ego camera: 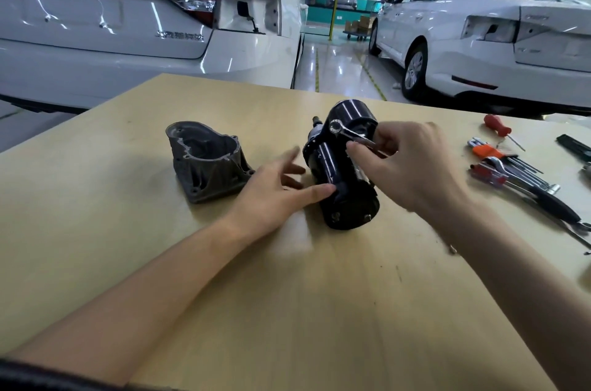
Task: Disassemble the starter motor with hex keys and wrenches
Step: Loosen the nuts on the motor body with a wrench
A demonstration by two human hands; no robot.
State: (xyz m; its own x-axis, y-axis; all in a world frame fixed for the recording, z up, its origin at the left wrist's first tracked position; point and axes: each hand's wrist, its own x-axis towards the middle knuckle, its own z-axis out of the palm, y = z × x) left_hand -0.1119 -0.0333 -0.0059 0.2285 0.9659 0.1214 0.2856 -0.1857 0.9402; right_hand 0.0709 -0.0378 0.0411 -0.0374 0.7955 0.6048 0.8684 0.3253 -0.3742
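The black starter motor (335, 166) lies on the wooden table (256, 294), its rear end cap toward me. A grey cast nose housing (206, 160) sits apart on the table, to the motor's left. My right hand (399, 166) grips a silver ring wrench (350, 134); the wrench's ring end sits on a fastener on the upper part of the motor. My left hand (278, 192) rests beside the motor with fingers spread, and its thumb touches the motor's left side.
Tools lie at the table's right edge: a red-handled screwdriver (499, 126), an orange-holder hex key set (492, 152) and a bundle of wrenches (518, 179). Two white cars (128, 22) (495, 32) stand beyond the table on a glossy floor.
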